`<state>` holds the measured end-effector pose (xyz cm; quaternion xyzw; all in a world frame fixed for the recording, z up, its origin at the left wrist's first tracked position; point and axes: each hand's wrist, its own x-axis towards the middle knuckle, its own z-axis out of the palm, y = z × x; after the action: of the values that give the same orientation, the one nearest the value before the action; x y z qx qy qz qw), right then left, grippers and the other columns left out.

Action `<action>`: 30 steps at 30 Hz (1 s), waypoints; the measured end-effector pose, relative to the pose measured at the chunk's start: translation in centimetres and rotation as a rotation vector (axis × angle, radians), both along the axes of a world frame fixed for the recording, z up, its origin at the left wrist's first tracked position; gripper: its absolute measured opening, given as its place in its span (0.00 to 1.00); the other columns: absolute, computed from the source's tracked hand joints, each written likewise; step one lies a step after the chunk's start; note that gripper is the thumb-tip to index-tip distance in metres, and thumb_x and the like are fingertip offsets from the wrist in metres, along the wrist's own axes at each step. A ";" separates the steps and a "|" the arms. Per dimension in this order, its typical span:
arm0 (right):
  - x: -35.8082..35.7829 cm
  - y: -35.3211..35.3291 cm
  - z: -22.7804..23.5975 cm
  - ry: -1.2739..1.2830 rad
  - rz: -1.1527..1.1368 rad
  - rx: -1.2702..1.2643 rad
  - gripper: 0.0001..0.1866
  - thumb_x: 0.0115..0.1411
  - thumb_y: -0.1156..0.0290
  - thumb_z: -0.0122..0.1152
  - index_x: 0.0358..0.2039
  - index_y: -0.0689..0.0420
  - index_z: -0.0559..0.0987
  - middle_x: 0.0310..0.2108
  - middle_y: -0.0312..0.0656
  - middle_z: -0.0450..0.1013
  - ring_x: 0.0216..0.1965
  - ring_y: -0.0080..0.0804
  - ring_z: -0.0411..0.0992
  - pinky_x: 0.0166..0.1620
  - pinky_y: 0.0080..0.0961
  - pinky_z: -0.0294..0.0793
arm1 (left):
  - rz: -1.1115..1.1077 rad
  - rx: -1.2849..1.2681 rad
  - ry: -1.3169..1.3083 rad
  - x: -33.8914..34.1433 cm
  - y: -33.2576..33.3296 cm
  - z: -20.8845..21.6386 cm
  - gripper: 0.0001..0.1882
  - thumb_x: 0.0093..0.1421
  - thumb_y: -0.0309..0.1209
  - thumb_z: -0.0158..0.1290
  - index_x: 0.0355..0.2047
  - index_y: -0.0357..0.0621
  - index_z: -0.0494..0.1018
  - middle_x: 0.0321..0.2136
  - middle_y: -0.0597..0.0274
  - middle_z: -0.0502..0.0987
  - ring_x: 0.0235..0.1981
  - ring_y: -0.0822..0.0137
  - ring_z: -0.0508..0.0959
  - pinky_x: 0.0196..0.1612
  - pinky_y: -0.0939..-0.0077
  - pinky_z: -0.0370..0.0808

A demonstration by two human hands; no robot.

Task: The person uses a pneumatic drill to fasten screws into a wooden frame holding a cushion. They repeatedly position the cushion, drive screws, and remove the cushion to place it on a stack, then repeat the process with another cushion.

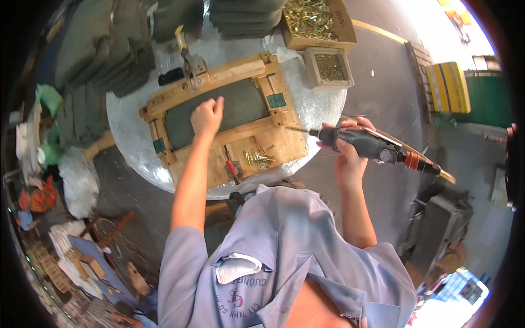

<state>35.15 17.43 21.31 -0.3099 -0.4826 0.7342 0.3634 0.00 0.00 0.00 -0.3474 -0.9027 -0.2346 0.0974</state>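
My left hand (206, 117) is closed in a fist with the thumb raised, over a dark grey-green panel (240, 104). Whatever its curled fingers hold, if anything, is hidden. The panel lies inside a wooden frame jig (229, 129), which has a toggle clamp (190, 68) on its far side. Right of the jig, my right hand (351, 161) grips a black drill (363, 143). Its long thin bit points left toward the jig's right edge. Brass-coloured fittings (260, 158) and a red-handled tool (231, 168) lie on the board's near part.
A round, plastic-wrapped table (124, 131) carries the jig. At the far right stand a cardboard box (350, 33) of brass-coloured hardware and a tub (331, 68) of small pieces. Stacked dark panels (98, 49) fill the far left. A yellow box (448, 87) stands farther right.
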 end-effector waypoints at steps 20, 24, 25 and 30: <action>-21.1 3.5 -10.4 -0.159 0.160 0.298 0.35 0.56 0.88 0.68 0.63 0.61 0.65 0.53 0.54 0.70 0.53 0.51 0.80 0.48 0.45 0.93 | 0.083 0.190 0.016 0.2 -0.5 -3.5 0.20 0.65 0.40 0.64 0.17 0.52 0.72 0.16 0.68 0.76 0.16 0.58 0.78 0.17 0.64 0.72; -21.5 3.6 -10.0 -0.181 0.179 0.303 0.35 0.56 0.88 0.67 0.63 0.61 0.65 0.53 0.55 0.70 0.54 0.52 0.80 0.47 0.45 0.93 | 0.088 0.190 0.019 0.3 -0.5 -3.7 0.21 0.65 0.41 0.64 0.17 0.53 0.73 0.16 0.68 0.76 0.16 0.58 0.78 0.16 0.64 0.73; -21.5 3.6 -9.9 -0.183 0.187 0.301 0.35 0.56 0.88 0.67 0.63 0.61 0.65 0.53 0.55 0.70 0.54 0.52 0.81 0.47 0.45 0.94 | 0.088 0.191 0.013 0.4 -0.5 -3.7 0.21 0.65 0.41 0.64 0.17 0.53 0.72 0.16 0.68 0.76 0.16 0.59 0.78 0.16 0.65 0.73; -21.5 3.6 -10.0 -0.166 0.180 0.293 0.35 0.56 0.87 0.68 0.63 0.61 0.66 0.52 0.53 0.71 0.52 0.50 0.81 0.46 0.44 0.94 | 0.084 0.188 0.039 0.2 -0.4 -3.7 0.21 0.64 0.41 0.64 0.16 0.53 0.72 0.15 0.68 0.76 0.15 0.59 0.78 0.16 0.65 0.73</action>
<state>13.69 21.04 11.31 -0.2688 -0.6384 0.6574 0.2966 0.20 -0.36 -3.74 -0.3033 -0.8884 -0.3071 0.1566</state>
